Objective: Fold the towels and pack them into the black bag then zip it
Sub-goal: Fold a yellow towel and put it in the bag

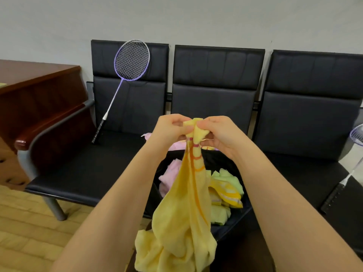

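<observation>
Left hand [170, 128] and right hand [219, 132] both pinching bunched top edge of yellow towel [182, 216]; each grip closed on cloth, hands nearly touching. Towel hanging straight down, long axis vertical, over open black bag [231, 230] sitting on bench [82, 173]. Judging next: hands spreading apart sideways along edge, neither nearer.

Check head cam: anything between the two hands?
Only the yellow towel: the left hand and right hand both pinch its bunched top edge, and the rest hangs over the black bag.

left hand [169, 129], right hand [220, 134] apparently pinched shut
</observation>
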Demonstrator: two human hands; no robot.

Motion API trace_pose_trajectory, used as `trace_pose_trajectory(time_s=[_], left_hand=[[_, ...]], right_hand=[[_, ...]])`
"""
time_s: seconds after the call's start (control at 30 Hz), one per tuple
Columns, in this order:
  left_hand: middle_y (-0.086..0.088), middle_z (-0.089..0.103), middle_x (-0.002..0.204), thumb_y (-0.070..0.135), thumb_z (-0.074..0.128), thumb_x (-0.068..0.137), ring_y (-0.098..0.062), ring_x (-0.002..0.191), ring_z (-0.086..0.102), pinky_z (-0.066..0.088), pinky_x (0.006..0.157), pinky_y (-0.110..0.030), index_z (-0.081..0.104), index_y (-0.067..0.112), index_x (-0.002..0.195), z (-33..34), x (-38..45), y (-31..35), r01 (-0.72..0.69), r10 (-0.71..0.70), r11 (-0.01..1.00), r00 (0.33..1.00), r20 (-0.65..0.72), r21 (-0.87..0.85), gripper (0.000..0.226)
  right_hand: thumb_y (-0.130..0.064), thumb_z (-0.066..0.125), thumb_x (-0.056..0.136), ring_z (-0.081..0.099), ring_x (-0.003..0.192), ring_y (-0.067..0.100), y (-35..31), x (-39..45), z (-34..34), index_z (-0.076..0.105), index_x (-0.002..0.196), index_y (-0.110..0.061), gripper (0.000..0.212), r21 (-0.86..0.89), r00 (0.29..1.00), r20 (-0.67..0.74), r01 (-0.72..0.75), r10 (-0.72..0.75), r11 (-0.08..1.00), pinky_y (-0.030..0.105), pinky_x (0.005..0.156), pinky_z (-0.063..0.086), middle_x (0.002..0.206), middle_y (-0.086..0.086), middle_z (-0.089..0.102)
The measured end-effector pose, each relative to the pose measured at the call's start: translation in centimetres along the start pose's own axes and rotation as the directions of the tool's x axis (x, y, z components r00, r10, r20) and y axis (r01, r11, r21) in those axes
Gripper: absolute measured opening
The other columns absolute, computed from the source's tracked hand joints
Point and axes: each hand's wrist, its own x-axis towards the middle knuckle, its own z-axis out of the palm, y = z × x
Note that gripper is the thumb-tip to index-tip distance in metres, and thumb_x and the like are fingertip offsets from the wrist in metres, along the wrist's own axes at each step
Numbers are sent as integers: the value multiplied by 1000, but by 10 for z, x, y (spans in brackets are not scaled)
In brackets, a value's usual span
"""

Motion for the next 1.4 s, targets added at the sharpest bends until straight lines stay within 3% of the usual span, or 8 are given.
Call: trace_pose_trajectory(time_s=[0.3,0.5,0.67,0.83,1.0,1.17,1.27,1.4], left_hand=[[-6,69,92,-3,66,84,-16,83,68,57,69,-23,59,18,103,1,5,11,-77,77,997,997,-5,-30,28],[-5,65,80,-8,53,90,-15,66,63,54,64,-29,55,8,112,-15,26,66,-105,149,938,982,111,-330,27],[-8,66,96,26,58,90,-17,84,64,58,73,-28,54,2,124,-27,49,107,-99,158,853,985,73,-513,42],[-7,70,115,33,67,74,-21,105,67,55,89,-37,60,10,120,-21,56,123,-25,114,964,938,326,-265,51],[-7,70,114,27,70,83,-26,106,66,49,98,-50,61,10,121,-13,68,129,-23,65,983,971,229,-181,42],[-12,70,112,20,64,90,-26,100,68,55,86,-42,61,5,119,0,73,150,-37,90,946,984,153,-323,33],[-12,69,110,20,61,92,-24,95,68,56,74,-37,62,5,116,4,75,156,18,32,926,992,125,-377,27],[-14,65,120,29,68,87,-30,105,65,53,87,-48,56,6,126,2,76,142,109,-73,903,992,101,-416,47]], right_hand=[[-17,62,94,67,100,23,9,10,-7,65,111,-8,20,110,972,-224,94,-67,990,35,85,57,105,9,69],[-24,64,88,66,108,26,-16,18,-18,60,122,-9,38,271,983,180,-12,-39,962,41,86,56,115,8,70],[-14,63,90,69,102,26,-82,32,-23,66,114,-9,24,210,977,-62,212,-204,954,41,85,56,108,9,72],[-16,66,90,69,100,25,-141,43,-31,67,108,-14,18,78,937,-189,313,-294,946,46,87,57,107,7,72],[-18,66,91,70,98,23,-176,45,-40,65,111,-11,20,154,914,-239,369,-328,917,40,83,58,110,8,71],[-42,59,88,67,107,24,-149,30,-48,61,113,-13,39,277,991,-35,131,-126,952,42,90,54,115,8,70],[-32,66,77,66,109,25,-113,16,-50,63,113,-10,42,167,986,162,14,-41,986,42,92,53,114,7,71],[-16,69,81,69,103,24,-100,14,-50,64,116,-6,37,149,993,112,29,-46,988,40,88,56,112,9,72]])
